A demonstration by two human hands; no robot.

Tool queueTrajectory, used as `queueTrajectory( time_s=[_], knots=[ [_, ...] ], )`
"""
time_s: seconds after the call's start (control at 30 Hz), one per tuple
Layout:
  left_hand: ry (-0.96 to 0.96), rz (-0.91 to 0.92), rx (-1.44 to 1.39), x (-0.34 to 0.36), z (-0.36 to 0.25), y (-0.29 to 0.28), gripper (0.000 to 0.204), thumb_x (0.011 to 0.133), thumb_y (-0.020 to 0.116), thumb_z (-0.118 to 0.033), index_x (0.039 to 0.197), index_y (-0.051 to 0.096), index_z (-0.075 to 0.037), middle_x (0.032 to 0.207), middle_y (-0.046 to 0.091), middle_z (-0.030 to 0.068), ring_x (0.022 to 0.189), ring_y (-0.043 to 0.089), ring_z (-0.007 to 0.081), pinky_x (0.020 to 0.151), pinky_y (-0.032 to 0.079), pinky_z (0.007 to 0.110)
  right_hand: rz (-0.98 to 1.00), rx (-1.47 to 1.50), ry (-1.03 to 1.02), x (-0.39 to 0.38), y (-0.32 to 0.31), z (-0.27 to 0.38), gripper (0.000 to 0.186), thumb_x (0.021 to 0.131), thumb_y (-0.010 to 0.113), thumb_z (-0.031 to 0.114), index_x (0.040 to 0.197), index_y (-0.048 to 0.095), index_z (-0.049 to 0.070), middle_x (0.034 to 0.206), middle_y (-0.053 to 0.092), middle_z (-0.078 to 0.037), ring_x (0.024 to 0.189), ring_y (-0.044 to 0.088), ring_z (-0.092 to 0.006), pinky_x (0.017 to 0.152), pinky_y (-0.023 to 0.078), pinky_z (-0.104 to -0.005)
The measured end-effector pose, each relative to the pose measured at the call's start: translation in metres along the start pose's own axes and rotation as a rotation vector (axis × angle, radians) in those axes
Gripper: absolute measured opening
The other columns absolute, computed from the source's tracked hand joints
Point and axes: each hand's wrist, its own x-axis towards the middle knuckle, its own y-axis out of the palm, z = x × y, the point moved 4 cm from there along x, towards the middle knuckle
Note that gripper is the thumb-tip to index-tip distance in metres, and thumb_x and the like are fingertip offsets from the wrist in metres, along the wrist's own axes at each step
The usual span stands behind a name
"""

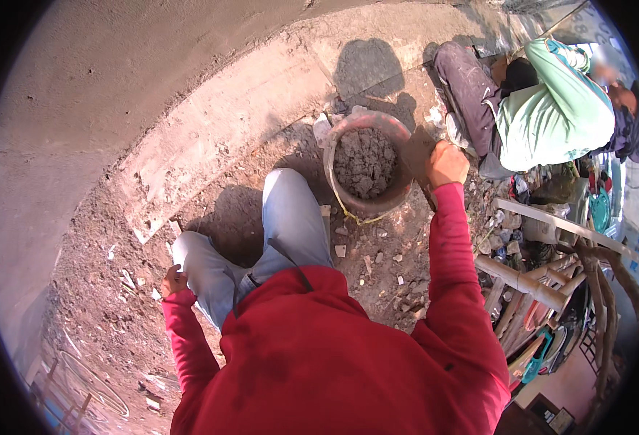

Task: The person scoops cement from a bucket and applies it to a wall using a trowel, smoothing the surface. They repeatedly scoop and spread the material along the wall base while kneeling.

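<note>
My right hand (448, 164) is closed around the handle of a trowel, at the right side of a bucket. The trowel's flat brown blade (416, 154) overlaps the bucket's right rim. The bucket (390, 206) is reddish and worn, with a yellowish handle hanging at its near side. Grey, lumpy mortar (365, 161) lies inside it. My left hand (174, 280) rests beside my left knee, its fingers loosely bent and partly apart, and nothing shows in it.
A plastered wall (117, 80) curves along the far left, with a flat board (232, 109) at its foot. A co-worker (551, 109) in a light green shirt crouches at the right. Wooden poles (526, 283) and clutter lie near my right arm. Rubble covers the ground (377, 268).
</note>
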Motion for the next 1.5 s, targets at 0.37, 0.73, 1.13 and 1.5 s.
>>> queueTrajectory(
  time_s=[0.37,0.73,1.13,1.5],
  knots=[
    [0.036,0.074,0.012,0.024,0.003,0.012,0.034,0.078,0.065,-0.016,0.110,0.064,-0.005,0.083,0.068,0.0150,0.071,0.065,0.0246,0.067,0.053,0.037,0.157,0.998,0.526,0.072,0.066,0.115,0.030,0.077,0.066,0.026,0.096,0.067,0.003,0.097,0.067,-0.023,0.096,0.064,-0.0371,0.084,0.050,-0.0427],
    [-0.022,0.117,0.030,0.030,0.007,0.006,0.033,0.079,0.061,-0.010,0.109,0.063,0.000,0.080,0.068,0.0139,0.062,0.063,0.0185,0.057,0.052,0.033,0.890,0.081,0.081,0.264,0.166,0.080,0.040,0.082,0.057,0.023,0.118,0.062,0.006,0.122,0.062,-0.012,0.113,0.059,-0.0298,0.092,0.047,-0.0438],
    [-0.103,0.168,0.027,0.053,-0.025,-0.006,0.038,0.079,0.060,-0.020,0.113,0.062,-0.002,0.085,0.066,0.0139,0.069,0.064,0.0208,0.060,0.054,0.035,0.642,-0.084,-0.588,0.339,0.234,0.140,0.026,0.083,0.055,0.024,0.092,0.073,0.007,0.098,0.070,-0.012,0.095,0.066,-0.0305,0.083,0.052,-0.0403],
    [-0.226,0.215,-0.045,0.054,-0.043,0.011,0.030,0.082,0.062,-0.012,0.111,0.063,-0.004,0.082,0.067,0.0126,0.072,0.063,0.0229,0.067,0.051,0.038,0.506,-0.108,-0.625,0.304,0.359,0.091,0.027,0.084,0.049,0.030,0.086,0.072,0.016,0.093,0.071,-0.007,0.096,0.066,-0.0241,0.085,0.046,-0.0387]
  ],
)
